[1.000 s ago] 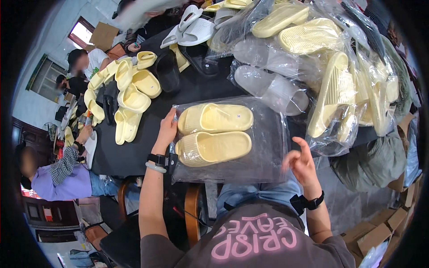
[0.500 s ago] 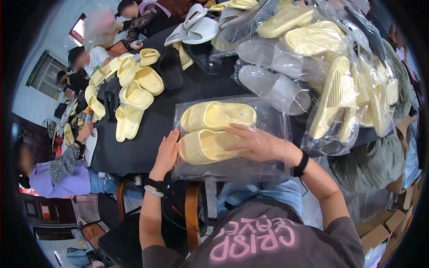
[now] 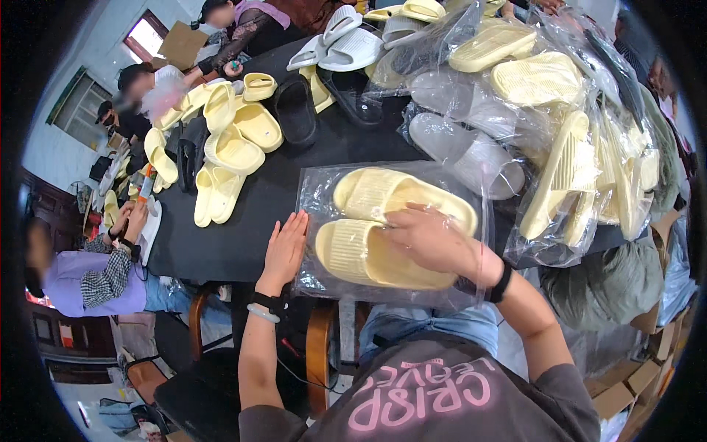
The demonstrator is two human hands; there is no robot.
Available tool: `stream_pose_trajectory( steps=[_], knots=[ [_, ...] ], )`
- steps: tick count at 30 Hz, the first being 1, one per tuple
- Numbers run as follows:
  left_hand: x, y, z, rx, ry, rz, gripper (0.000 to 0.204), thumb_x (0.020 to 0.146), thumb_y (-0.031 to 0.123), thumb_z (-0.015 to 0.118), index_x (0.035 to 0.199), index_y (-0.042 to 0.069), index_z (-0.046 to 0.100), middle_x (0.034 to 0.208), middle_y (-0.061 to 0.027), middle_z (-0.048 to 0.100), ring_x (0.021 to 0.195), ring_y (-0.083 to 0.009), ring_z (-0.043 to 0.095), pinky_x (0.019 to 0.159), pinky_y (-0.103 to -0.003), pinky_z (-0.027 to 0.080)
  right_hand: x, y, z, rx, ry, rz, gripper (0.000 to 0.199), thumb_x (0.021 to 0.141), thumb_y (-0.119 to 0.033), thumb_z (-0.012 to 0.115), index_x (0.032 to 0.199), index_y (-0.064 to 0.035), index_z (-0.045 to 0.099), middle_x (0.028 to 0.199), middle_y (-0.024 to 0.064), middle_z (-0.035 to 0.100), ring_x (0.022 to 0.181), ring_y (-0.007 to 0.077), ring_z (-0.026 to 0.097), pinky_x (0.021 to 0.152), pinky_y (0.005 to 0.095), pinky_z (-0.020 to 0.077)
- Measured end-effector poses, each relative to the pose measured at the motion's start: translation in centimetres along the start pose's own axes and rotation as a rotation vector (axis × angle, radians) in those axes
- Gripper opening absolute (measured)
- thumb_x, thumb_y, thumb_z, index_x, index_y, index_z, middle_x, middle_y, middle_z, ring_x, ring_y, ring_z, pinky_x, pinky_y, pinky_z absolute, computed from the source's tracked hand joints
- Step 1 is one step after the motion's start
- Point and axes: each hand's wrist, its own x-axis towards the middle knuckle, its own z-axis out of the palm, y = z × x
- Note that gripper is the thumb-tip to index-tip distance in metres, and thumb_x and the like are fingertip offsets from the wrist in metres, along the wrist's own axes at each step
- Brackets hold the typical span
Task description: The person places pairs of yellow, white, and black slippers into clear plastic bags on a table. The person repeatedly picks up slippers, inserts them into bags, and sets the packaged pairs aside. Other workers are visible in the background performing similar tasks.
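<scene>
My left hand (image 3: 286, 250) lies with its fingers straight and loosely apart along the left side of a clear plastic bag (image 3: 317, 193), gripping nothing, probably to stop the film from skating over the black worktop (image 3: 331, 147). My right hand (image 3: 426, 239) reaches in from the right and seems to be inside the bag, since film crosses my wrist; its fingers rest over the pair of pale yellow slides (image 3: 346, 247), but I cannot tell whether they pinch anything. The pair sits in the bag at the worktop's near edge, which the film overhangs, a spot likely chosen because both my arms reach it easily. The ribbed straps point left and the soles run right, toward the side where my wrist enters. Toward the worktop's right end, bagged yellow slides (image 3: 563, 180) and bagged grey slides (image 3: 449, 140) are heaped, while loose yellow slides (image 3: 234, 147) and a black slide (image 3: 297, 110) lie toward its left end, presumably to separate bagged from unbagged.
</scene>
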Motion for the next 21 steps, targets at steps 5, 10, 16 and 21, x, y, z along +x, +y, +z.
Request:
stream_pose_trajectory(
  steps=[5, 10, 16, 21],
  knots=[
    [-0.1, -0.3, -0.3, 0.065, -0.077, -0.011, 0.070, 0.095, 0.039, 0.052, 0.152, 0.007, 0.027, 0.158, -0.0101, 0.028, 0.147, -0.0264, 0.024, 0.119, -0.048, 0.015, -4.6, -3.2, -9.0, 0.064, 0.043, 0.240, 0.037, 0.077, -0.012, 0.064, 0.113, -0.0052, 0.066, 0.108, 0.0117, 0.062, 0.096, 0.0291, 0.062, 0.083, 0.0372, 0.0504],
    [0.7, 0.9, -2.2, 0.051, -0.209, -0.027, 0.111, 0.073, 0.056, 0.074, 0.154, 0.004, 0.019, 0.160, -0.0139, 0.020, 0.149, -0.0271, 0.017, 0.120, -0.048, 0.011, -12.3, -5.6, -13.9, 0.078, 0.376, 0.653, 0.036, 0.085, -0.009, 0.059, 0.119, 0.0029, 0.062, 0.127, 0.0239, 0.057, 0.118, 0.0400, 0.056, 0.100, 0.0436, 0.0425],
    [0.7, 0.4, -2.2, 0.026, -0.237, -0.011, 0.132, 0.057, 0.066, 0.080, 0.154, 0.003, 0.016, 0.161, -0.0154, 0.016, 0.150, -0.0279, 0.013, 0.121, -0.048, 0.008, -17.7, -7.8, -13.4, 0.211, 1.256, 0.743, 0.036, 0.091, -0.006, 0.050, 0.125, 0.0034, 0.057, 0.125, 0.0196, 0.056, 0.116, 0.0329, 0.056, 0.095, 0.0413, 0.0439],
    [0.2, -1.6, -0.3, -0.145, -0.191, -0.013, 0.136, 0.055, 0.070, 0.078, 0.153, 0.000, 0.017, 0.161, -0.0165, 0.016, 0.150, -0.0279, 0.012, 0.121, -0.048, 0.007, -12.1, -10.7, -13.6, 0.193, 0.808, 0.557, 0.038, 0.087, -0.010, 0.055, 0.124, -0.0013, 0.059, 0.114, 0.0162, 0.056, 0.105, 0.0299, 0.057, 0.085, 0.0393, 0.0457]
  ],
)
